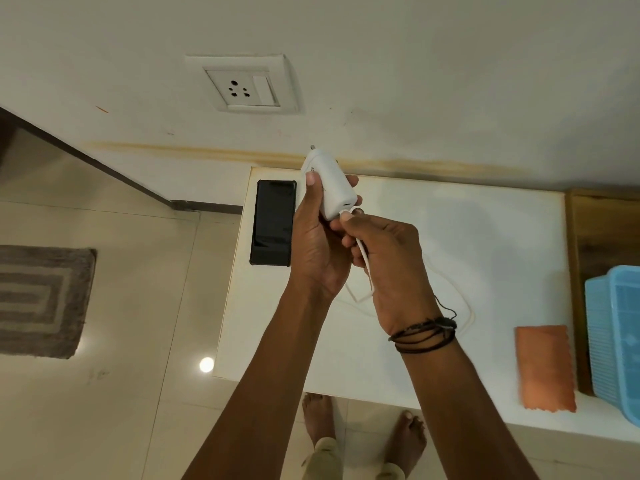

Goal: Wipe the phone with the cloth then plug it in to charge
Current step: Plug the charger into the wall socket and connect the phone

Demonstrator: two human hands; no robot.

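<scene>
- Above the white table (450, 237), the left hand (317, 244) is gripping the white charger (332, 183), fingers wrapped round its body, prongs pointing up toward the wall.
- Just below it, the right hand (384, 261) is pinching the end of the white cable (365, 261) at the charger's port; whether the connector is fully seated is hidden by the fingers.
- On the table's left edge, the phone (273, 223) is lying flat, screen up and dark, not touching either hand and with no cable in it yet.
- Near the right end, the orange cloth (545, 367) is lying flat beside a blue basket (614, 337), so the wiping looks finished.
- On the wall, the socket (242, 85) is waiting empty, its switch beside it.
- To do this step well: keep the charger steady in the left hand, line the connector up square with the port, and push straight rather than at a slant; the loose cable is trailing over the table, so leave it slack to avoid tugging.
</scene>
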